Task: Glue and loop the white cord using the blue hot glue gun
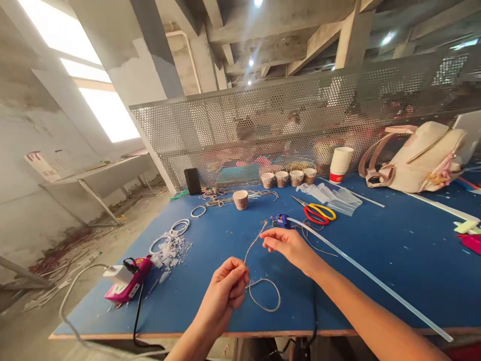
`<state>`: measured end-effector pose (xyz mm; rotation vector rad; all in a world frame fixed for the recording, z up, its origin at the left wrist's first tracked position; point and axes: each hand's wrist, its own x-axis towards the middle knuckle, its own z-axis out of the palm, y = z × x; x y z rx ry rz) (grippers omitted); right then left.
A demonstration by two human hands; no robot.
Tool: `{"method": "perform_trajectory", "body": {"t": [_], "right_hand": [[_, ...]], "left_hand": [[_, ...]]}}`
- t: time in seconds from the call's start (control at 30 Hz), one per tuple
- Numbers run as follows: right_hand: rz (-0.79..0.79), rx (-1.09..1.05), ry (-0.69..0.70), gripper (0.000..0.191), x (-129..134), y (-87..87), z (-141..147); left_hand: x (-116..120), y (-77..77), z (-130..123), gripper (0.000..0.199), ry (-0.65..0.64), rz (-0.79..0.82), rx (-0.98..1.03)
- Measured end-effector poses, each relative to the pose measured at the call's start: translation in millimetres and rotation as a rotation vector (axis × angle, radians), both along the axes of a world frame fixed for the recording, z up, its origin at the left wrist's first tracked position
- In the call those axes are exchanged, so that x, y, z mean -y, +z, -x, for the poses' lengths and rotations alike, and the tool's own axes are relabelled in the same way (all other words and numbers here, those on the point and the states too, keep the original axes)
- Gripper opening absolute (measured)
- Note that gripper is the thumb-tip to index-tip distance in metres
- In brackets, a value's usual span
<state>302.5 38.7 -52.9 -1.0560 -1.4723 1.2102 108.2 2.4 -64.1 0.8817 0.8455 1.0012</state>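
My left hand [228, 285] pinches a cord [252, 243] in closed fingers above the counter [210, 240]; its end rises toward one o'clock, a loop hangs toward four. My right hand [287, 246] curls loosely near the upper length; whether its fingers grip, I cannot tell. Best practice: keep the span lightly taut, fingertips clear of the glue gun [281, 220] at twelve o'clock from my right hand.

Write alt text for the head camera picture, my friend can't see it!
A left hand holds a cord over a blue table, the right hand close to the cord's far end. Beyond are a glue gun, scissors and cups.
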Motion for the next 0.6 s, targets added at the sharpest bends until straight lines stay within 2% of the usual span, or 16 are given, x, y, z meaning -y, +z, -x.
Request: {"method": "perform_trajectory", "body": {"t": [0.17,0.4,0.6], "right_hand": [[0.045,-0.191,-0.017,0.025,-16.3,7.5,4.6],[0.089,-0.302,-0.142,0.026,-25.6,-10.9,6.5],[0.097,-0.348,-0.22,0.025,-29.6,-14.8,4.4]], "left_hand": [[-20.2,-2.3,-5.1,0.032,-0.03,-0.04,-0.138],[-46.1,-3.7,-11.2,0.032,-0.032,-0.096,-0.351],[-62.5,-5.9,-13.5,0.02,-0.082,0.015,-0.29]]}}
